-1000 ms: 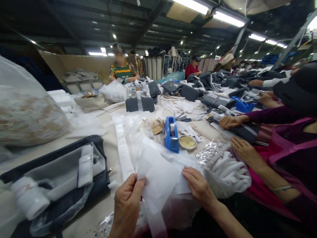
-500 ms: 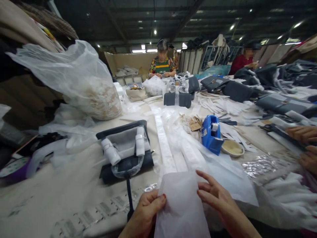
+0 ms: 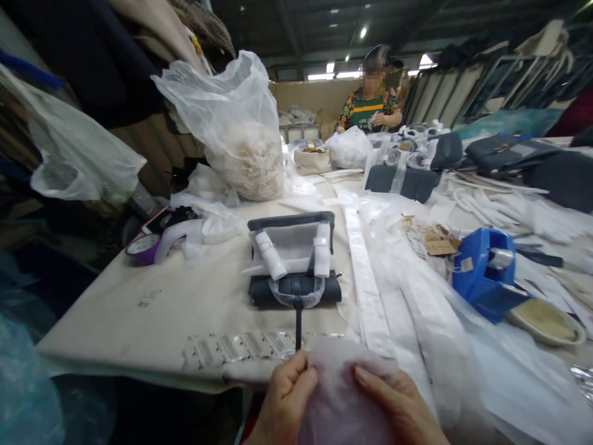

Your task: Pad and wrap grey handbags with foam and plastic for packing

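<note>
Both hands hold a translucent white plastic bag (image 3: pixel 340 395) low in front of me, at the table's near edge. My left hand (image 3: pixel 287 398) pinches its left side between thumb and fingers. On the other side, my right hand (image 3: pixel 398 402) grips it with the thumb on top; the fingers behind are hidden. Just beyond lies a dark navy handbag (image 3: pixel 296 290), its handle in clear wrap and white padding rolls (image 3: pixel 271 254) fastened on it. A dark strap (image 3: pixel 299 327) hangs from it toward my hands.
Right of the handbag run long white plastic strips (image 3: pixel 364 278), with a blue tape dispenser (image 3: pixel 482 272) and a shallow dish (image 3: pixel 546 318) farther right. A large clear sack (image 3: pixel 245 136) stands at the back left near a purple tape roll (image 3: pixel 143 247). Across the table is a person (image 3: pixel 370 102).
My right hand has closed on the plastic bag, which was flat and is now bunched. The view has swung left, and the handbag appears nearer the middle.
</note>
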`<move>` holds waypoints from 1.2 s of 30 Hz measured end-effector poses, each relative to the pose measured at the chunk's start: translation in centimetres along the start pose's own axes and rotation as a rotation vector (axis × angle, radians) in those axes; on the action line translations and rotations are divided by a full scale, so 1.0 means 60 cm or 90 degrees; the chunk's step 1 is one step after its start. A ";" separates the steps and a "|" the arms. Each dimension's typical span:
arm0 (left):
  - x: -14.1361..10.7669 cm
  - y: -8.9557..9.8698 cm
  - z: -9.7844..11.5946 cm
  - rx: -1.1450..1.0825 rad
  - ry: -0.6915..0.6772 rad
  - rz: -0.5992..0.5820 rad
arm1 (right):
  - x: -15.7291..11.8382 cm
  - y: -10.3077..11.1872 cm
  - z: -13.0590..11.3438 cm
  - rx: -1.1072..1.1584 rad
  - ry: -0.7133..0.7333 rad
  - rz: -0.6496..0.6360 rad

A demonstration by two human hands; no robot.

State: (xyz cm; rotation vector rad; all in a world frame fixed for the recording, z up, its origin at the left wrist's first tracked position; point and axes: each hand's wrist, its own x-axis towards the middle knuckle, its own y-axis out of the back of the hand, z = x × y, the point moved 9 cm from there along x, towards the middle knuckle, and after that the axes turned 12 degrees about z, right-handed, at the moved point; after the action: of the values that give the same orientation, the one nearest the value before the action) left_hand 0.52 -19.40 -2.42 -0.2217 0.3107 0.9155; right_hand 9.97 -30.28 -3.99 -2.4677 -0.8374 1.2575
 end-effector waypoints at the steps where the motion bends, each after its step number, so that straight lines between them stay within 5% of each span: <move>1: 0.005 0.025 0.009 0.012 -0.027 0.059 | 0.003 0.013 -0.009 -0.012 0.005 0.035; 4: 0.022 0.080 0.034 0.040 -0.090 0.183 | 0.011 0.071 -0.050 -0.064 0.043 0.171; 9: 0.033 0.033 -0.004 0.081 0.021 -0.017 | 0.027 0.100 -0.076 -0.148 0.102 0.207; 15: -0.014 0.023 -0.041 -0.054 0.223 -0.001 | 0.047 -0.022 0.006 -0.187 0.061 -0.033; 19: -0.027 0.015 -0.036 -0.087 0.232 -0.009 | 0.059 -0.093 0.051 -0.141 -0.015 -0.150; 27: -0.019 0.029 -0.060 0.084 0.159 0.007 | 0.082 -0.130 0.054 -0.069 -0.092 -0.143; 31: -0.028 0.052 -0.047 0.271 0.009 0.036 | 0.075 -0.141 0.042 -0.040 -0.078 -0.154; 36: -0.045 0.128 0.003 0.409 -0.255 0.262 | 0.074 -0.135 0.042 -0.039 -0.076 -0.152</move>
State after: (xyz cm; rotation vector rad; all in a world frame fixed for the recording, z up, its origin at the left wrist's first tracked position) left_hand -7.13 -16.78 -1.71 0.6330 0.2654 1.1882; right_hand 6.93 -21.23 -4.70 -2.2722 -1.1783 1.3192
